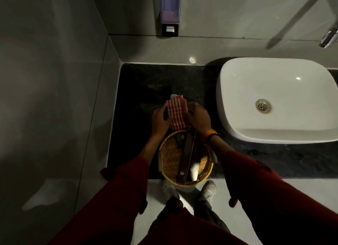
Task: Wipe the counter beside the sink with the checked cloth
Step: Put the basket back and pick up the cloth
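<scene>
Counter of dark, mottled stone is seen running from the grey wall on the left to under the white sink, which is set on its right part. A round wicker basket is placed at the counter's near edge, overhanging it slightly, and long dark packets are laid across it. Just beyond the basket, well left of the sink, the red-and-white checked cloth is held on the counter between both hands. The left hand is curled against the cloth's left edge, and the right hand is closed over its right edge; an orange band is worn on that wrist. Dark red sleeves are seen on both arms.
</scene>
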`<state>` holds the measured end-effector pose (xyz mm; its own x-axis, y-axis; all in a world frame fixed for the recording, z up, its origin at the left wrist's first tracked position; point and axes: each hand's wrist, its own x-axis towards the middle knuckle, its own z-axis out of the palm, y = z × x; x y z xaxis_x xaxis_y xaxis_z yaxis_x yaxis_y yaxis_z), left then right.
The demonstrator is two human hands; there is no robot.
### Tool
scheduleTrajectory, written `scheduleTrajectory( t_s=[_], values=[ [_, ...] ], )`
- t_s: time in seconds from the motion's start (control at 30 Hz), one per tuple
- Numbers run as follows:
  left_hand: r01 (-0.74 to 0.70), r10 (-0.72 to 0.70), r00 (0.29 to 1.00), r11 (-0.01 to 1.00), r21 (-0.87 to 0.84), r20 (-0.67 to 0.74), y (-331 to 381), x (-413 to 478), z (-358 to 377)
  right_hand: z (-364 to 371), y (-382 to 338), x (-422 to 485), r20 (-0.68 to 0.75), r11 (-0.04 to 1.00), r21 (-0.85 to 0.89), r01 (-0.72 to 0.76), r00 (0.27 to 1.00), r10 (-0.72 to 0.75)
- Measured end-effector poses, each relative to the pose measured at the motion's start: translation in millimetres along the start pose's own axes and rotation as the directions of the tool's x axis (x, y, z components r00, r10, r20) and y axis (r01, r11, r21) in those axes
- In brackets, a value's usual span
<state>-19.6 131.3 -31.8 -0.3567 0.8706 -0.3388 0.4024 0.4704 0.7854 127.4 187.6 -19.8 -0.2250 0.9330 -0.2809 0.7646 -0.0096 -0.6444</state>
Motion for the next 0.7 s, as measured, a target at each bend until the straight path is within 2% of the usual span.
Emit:
scheduleTrajectory(
  t_s=[0.07,0.1,0.2,0.37,0.57,0.7],
  values=[
    [-0.002,0.002,1.0,1.0,-0.009,0.026,1.8,8.6,7.1,9.4,-0.6,20.0,0.144,0.996,-0.07,-0.051,0.988,0.06],
    [-0.005,0.005,0.999,1.0,0.005,0.037,2.6,10.6,11.3,14.6,-0.7,27.0,0.17,0.994,-0.094,-0.051,0.983,0.067],
    [-0.028,0.027,0.997,1.0,0.013,0.07,7.8,12.8,23.4,26.9,-0.9,36.9,0.143,0.996,-0.067,-0.057,0.988,0.066],
    [-0.036,0.042,0.996,0.997,-0.073,0.082,13.4,18.1,18.5,24.5,-0.3,33.1,0.054,0.966,0.226,-0.123,0.992,0.114],
    [-0.045,0.047,0.999,0.98,-0.196,0.002,40.0,7.3,10.1,-14.3,-9.3,14.8,0.055,0.902,0.425,-0.071,0.997,0.052],
    [-0.149,0.15,0.989,0.964,-0.22,-0.016,80.1,-9.0,10.8,-65.7,-9.4,-8.2,-0.014,0.823,0.568,0.018,1.0,-0.013]
  ],
)
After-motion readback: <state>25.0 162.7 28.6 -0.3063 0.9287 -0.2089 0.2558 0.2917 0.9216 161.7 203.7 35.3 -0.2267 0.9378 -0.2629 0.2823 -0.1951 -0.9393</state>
